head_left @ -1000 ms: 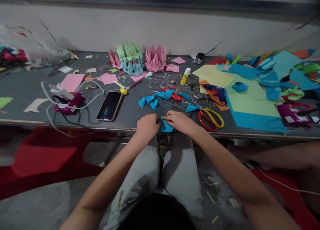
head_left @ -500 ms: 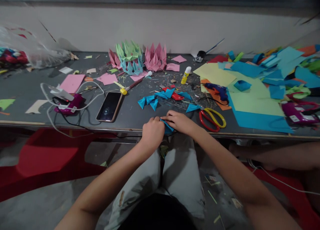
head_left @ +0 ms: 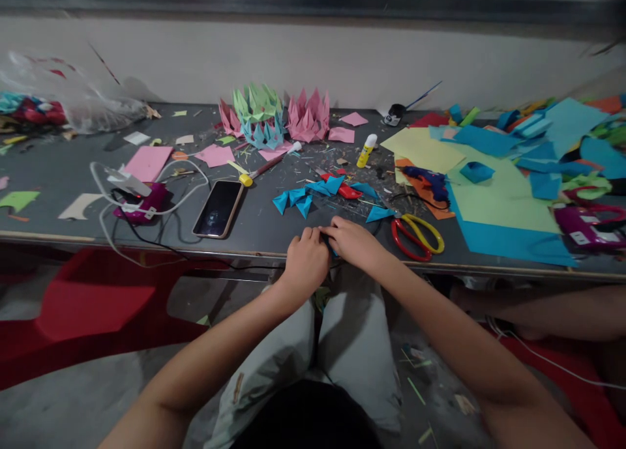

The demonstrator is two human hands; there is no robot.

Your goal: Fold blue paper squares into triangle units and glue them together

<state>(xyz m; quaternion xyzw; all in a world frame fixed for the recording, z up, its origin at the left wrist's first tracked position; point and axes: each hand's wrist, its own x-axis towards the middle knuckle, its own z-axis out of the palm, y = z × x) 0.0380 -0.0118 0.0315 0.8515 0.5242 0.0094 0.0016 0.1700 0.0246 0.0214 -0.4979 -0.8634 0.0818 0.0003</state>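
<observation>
At the table's front edge my left hand (head_left: 307,259) and my right hand (head_left: 353,242) meet, both closed on a small piece of blue paper (head_left: 334,249). Most of that paper is hidden under my fingers. Just beyond lie several folded blue paper pieces (head_left: 304,206), with a red-handled tool (head_left: 349,189) among them. Scissors (head_left: 415,236) with one red and one yellow handle rest to the right of my right hand, beside another blue folded piece (head_left: 380,213).
Left of my hands lie a phone (head_left: 218,209) and a purple power strip (head_left: 141,202) with cables. Folded paper crowns (head_left: 309,116) stand near the wall. A glue stick (head_left: 366,150), a glue gun (head_left: 426,180) and coloured sheets (head_left: 508,195) are to the right. Another person's limb (head_left: 542,309) shows at right.
My left hand has turned further over the blue paper, which is now more covered. Both hands stay together at the table edge, and the view has shifted slightly.
</observation>
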